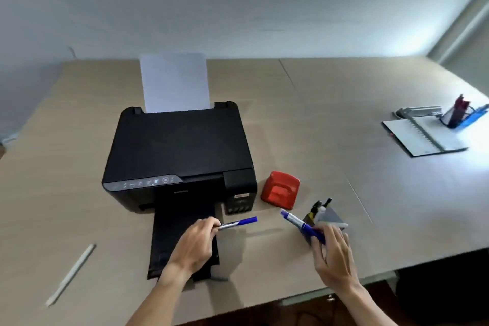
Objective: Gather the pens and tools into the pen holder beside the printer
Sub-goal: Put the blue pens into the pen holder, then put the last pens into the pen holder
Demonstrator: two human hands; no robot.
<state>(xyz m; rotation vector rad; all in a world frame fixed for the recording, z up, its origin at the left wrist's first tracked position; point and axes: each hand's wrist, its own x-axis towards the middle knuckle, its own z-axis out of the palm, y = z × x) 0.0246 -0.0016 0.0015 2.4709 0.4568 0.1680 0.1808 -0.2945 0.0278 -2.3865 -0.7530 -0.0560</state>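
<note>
Left hand: left hand [197,242] closed round a blue-capped pen [238,223], cap end pointing right, held above the printer's black output tray [182,233].
Right hand: right hand [334,254] loosely curled, fingers partly spread, pinching a blue marker [301,225] at its lower end; marker tilts up and to the left.
Pen holder: grey pen holder [329,217] stands right of the printer [180,156], just beyond the right hand, with a few dark tools and a white one already in it.
Stray item: white pen [71,274] lies on the table [317,119] far left, untouched.
Nearby: red stamp-like block [281,189] sits between printer and holder.
Risk, tipping: holder looks light; the right hand crowds it, so a knock from knuckles or marker could topple it.
Risk, jam: tools inside lean across the opening; a slanted marker may catch on them and skid out.
Risk, grip: the pinch sits at the marker's far end, so it may pivot and drop.
Risk, omission: white pen is well apart and easy to overlook.
</note>
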